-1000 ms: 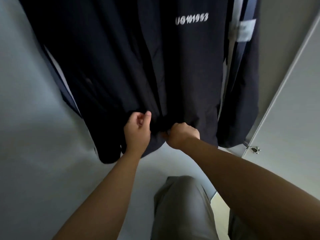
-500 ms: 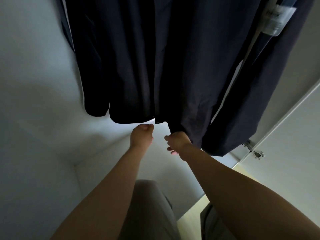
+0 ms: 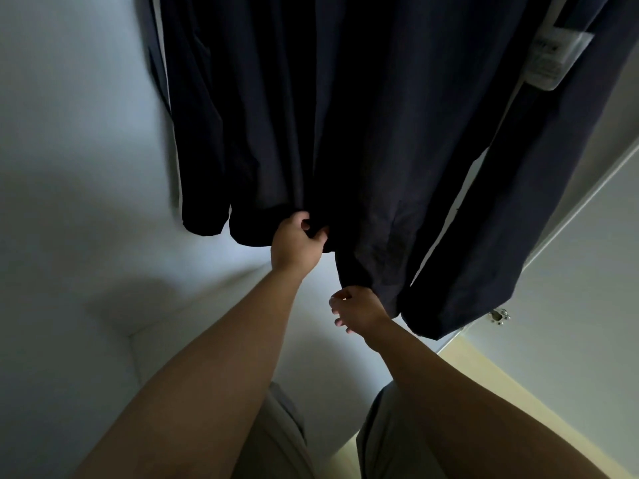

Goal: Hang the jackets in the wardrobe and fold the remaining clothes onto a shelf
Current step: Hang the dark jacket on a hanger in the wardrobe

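White wardrobe walls all round, one dark jacket hangs inside; two hands up: left hand pinches the hem, right hand loosely curled at the other hem corner, grip unclear

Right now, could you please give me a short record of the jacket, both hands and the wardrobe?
jacket: dark, hanging in the wardrobe
left hand: grips the hem
right hand: under the lower hem corner, fingers loose; grip unclear
tag: white, among the fabric, upper right
door: at right, hinge showing
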The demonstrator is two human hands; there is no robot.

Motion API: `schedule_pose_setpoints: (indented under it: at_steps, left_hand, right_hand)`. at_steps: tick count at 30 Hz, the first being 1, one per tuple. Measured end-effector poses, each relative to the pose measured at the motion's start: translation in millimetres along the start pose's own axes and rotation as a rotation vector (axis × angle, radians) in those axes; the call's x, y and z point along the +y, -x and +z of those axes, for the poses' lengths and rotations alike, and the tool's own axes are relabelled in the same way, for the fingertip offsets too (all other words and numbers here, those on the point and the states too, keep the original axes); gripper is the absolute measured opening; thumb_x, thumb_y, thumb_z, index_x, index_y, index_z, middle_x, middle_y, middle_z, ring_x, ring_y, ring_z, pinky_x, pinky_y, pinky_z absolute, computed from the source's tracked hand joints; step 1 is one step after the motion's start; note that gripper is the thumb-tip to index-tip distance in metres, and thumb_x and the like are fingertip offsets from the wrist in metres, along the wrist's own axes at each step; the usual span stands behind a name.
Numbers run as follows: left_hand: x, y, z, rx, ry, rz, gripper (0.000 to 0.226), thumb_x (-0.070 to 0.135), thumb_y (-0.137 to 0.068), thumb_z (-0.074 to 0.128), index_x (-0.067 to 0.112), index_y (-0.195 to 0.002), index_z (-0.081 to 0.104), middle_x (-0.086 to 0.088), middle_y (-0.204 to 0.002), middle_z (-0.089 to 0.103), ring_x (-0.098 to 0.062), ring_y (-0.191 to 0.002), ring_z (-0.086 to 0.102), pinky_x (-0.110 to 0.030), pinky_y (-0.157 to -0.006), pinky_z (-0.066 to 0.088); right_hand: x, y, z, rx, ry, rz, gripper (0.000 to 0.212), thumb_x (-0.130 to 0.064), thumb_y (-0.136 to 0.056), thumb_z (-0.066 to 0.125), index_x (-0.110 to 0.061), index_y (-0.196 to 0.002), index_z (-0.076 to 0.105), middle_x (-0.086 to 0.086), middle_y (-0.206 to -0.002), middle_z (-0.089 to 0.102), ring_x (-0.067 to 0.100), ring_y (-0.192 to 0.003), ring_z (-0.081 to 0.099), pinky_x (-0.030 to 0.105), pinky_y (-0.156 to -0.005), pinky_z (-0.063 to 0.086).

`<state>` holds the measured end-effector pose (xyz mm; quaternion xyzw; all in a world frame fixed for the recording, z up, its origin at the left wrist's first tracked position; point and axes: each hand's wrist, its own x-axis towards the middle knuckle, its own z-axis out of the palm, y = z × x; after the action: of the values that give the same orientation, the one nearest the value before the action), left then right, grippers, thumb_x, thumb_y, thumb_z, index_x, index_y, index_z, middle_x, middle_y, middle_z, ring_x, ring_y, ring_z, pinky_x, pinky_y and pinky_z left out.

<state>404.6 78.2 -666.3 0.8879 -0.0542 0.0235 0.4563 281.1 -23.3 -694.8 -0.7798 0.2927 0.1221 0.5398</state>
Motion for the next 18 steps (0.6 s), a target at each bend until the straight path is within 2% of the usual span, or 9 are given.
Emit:
schedule_pose_setpoints:
  at_steps: [2,3,5,9,11,13,16,17,18]
  left_hand:
    - [8.4,1.3,-1.0,-0.045,-0.022,0.021,0.016,0.033,-0.087,0.075,0.025,-0.099,0.067,0.004,-0.095,0.070,-0.018,-0.087,0.067,-0.031,-0.078,0.054]
    - [11.5,5.5,-2.2,-0.067,-0.036,0.037,0.013,0.031,-0.087,0.075,0.027,-0.084,0.063,0.006,-0.083,0.069,-0.016,-0.078,0.067,-0.029,-0.072,0.052]
    - [14.2,15.8,-3.4,-0.078,-0.047,0.075,0.028,0.028,-0.085,0.077,0.027,-0.067,0.055,0.009,-0.070,0.065,-0.011,-0.066,0.065,-0.024,-0.064,0.048]
    - [20.6,46.6,-4.8,-0.074,-0.002,0.220,0.033,0.024,-0.077,0.083,0.027,-0.061,0.054,0.011,-0.087,0.060,-0.004,-0.063,0.065,-0.009,-0.062,0.044]
    - [24.7,58.3,-2.5,-0.158,0.035,0.207,0.029,0.026,-0.076,0.084,0.022,-0.063,0.058,0.008,-0.081,0.069,-0.001,-0.063,0.066,-0.014,-0.066,0.048]
    - [30.1,63.5,-0.6,-0.274,0.067,0.191,0.024,0.030,-0.075,0.084,0.021,-0.068,0.062,0.006,-0.069,0.072,-0.003,-0.063,0.068,-0.018,-0.064,0.050]
    - [32.7,59.4,-4.0,-0.400,0.070,0.214,0.018,0.026,-0.073,0.082,0.033,-0.076,0.066,0.009,-0.074,0.073,-0.007,-0.068,0.069,-0.020,-0.060,0.052]
    - [30.0,56.9,-5.1,-0.414,0.061,0.206,0.023,0.020,-0.073,0.079,0.035,-0.078,0.063,0.009,-0.076,0.073,-0.008,-0.067,0.069,-0.022,-0.059,0.051]
    - [26.4,54.3,-6.1,-0.398,0.056,0.192,0.027,0.016,-0.074,0.077,0.035,-0.080,0.058,0.009,-0.077,0.073,-0.008,-0.065,0.067,-0.022,-0.059,0.049]
  right_hand:
    - [-0.8,1.3,-5.1,0.004,-0.008,-0.006,0.020,-0.020,-0.091,0.058,-0.006,-0.103,0.067,0.004,-0.083,0.067,0.016,-0.066,0.065,0.025,-0.055,0.046]
    - [-1.1,1.3,-7.6,0.011,-0.006,-0.007,0.019,-0.023,-0.091,0.061,-0.011,-0.103,0.068,0.004,-0.086,0.069,0.017,-0.069,0.067,0.027,-0.058,0.049]
    - [-2.1,2.6,-12.7,0.047,0.014,-0.026,0.027,-0.029,-0.088,0.068,-0.018,-0.112,0.065,0.005,-0.098,0.072,0.020,-0.084,0.070,0.030,-0.067,0.053]
    - [-1.6,7.7,-10.6,0.154,0.079,-0.132,0.077,-0.045,-0.079,0.080,-0.015,-0.140,0.044,0.006,-0.133,0.055,0.023,-0.120,0.057,0.034,-0.094,0.050]
    - [-1.0,10.2,-4.5,0.163,0.053,-0.190,0.087,-0.045,-0.076,0.083,-0.013,-0.141,0.036,0.009,-0.136,0.047,0.026,-0.126,0.051,0.039,-0.102,0.046]
    - [0.8,10.0,0.1,0.183,0.036,-0.245,0.075,-0.038,-0.082,0.079,-0.012,-0.138,0.037,0.007,-0.131,0.050,0.024,-0.121,0.052,0.037,-0.100,0.046]
    - [5.2,8.4,-2.4,0.258,-0.078,-0.297,0.018,-0.029,-0.098,0.059,-0.020,-0.113,0.053,-0.003,-0.098,0.068,0.010,-0.089,0.066,0.025,-0.076,0.050]
    - [7.7,7.5,-4.3,0.253,-0.113,-0.312,0.010,-0.029,-0.101,0.055,-0.019,-0.102,0.056,-0.003,-0.086,0.070,0.007,-0.077,0.066,0.025,-0.069,0.050]
    - [10.1,5.4,-6.0,0.231,-0.113,-0.315,0.017,-0.028,-0.102,0.053,-0.014,-0.096,0.060,0.000,-0.082,0.071,0.010,-0.072,0.066,0.032,-0.069,0.052]
